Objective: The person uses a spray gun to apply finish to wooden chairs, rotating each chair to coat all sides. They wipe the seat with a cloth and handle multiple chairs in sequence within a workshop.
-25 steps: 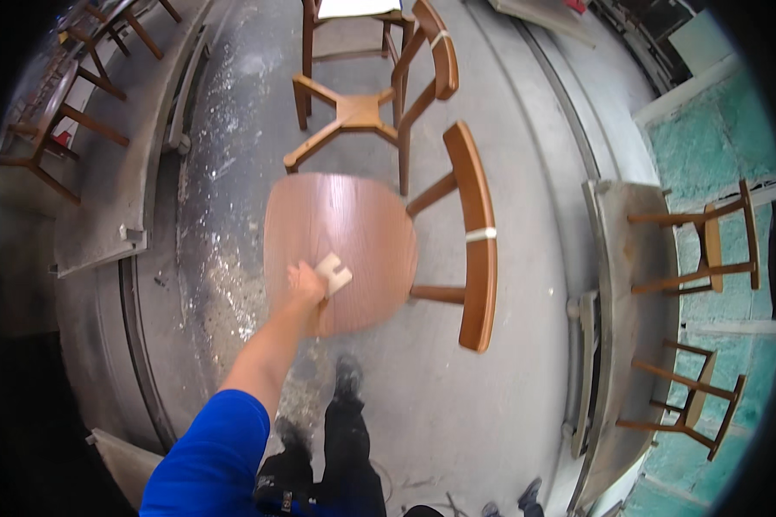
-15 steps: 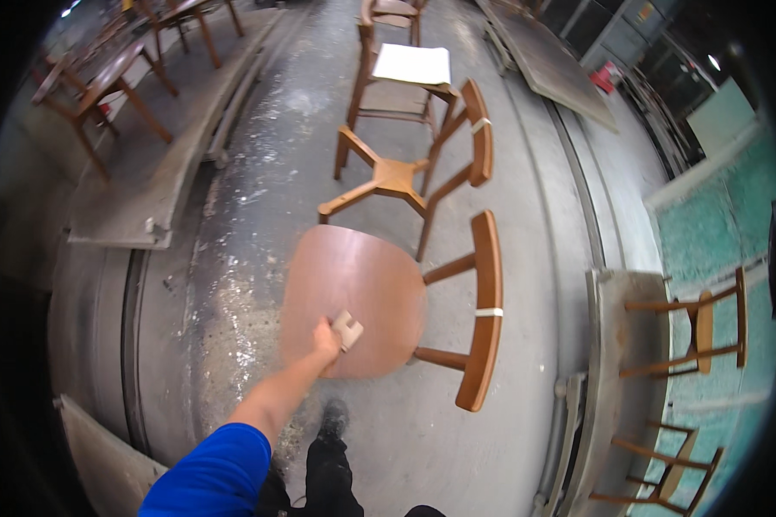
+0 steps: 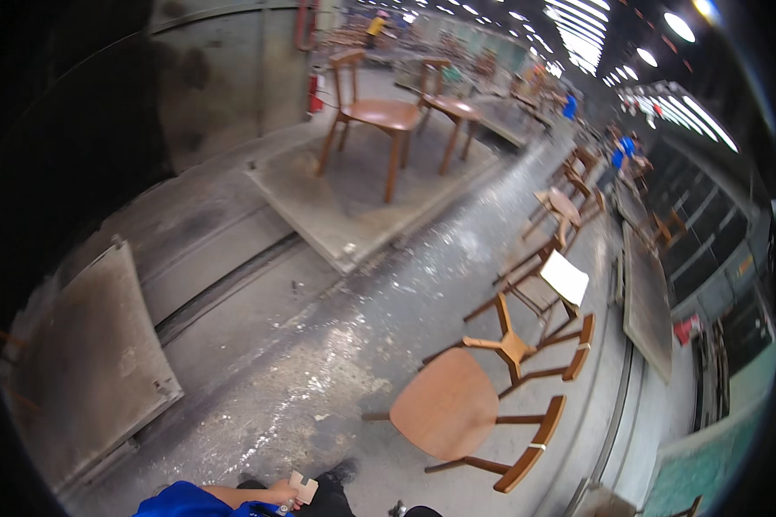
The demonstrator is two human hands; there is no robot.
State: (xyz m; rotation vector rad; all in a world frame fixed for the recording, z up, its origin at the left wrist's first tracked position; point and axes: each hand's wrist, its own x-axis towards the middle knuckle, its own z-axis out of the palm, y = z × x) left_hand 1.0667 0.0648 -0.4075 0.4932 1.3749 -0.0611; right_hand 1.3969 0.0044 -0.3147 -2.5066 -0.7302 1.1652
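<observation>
At the bottom edge, my left hand [image 3: 282, 495] is closed on a small tan folded piece of sandpaper [image 3: 303, 487], held near my dark trousers and away from the chairs. To its right stands a wooden chair with a smooth, rounded brown seat [image 3: 447, 404] and a curved backrest [image 3: 535, 445] with a white band round it. Just beyond is a chair frame [image 3: 513, 346] without a seat panel, its cross-shaped support exposed. My right hand does not show.
Two finished-looking chairs [image 3: 379, 114] stand on a low platform [image 3: 319, 207] at the far left. Another platform [image 3: 103, 345] lies nearer left. A white sheet [image 3: 566, 279] covers a seat farther along the row. A person in blue [image 3: 621, 153] works in the background.
My left hand has come off the brown seat and back to my body, still gripping the sandpaper. My view has swung left and up, so the chairs now appear farther right.
</observation>
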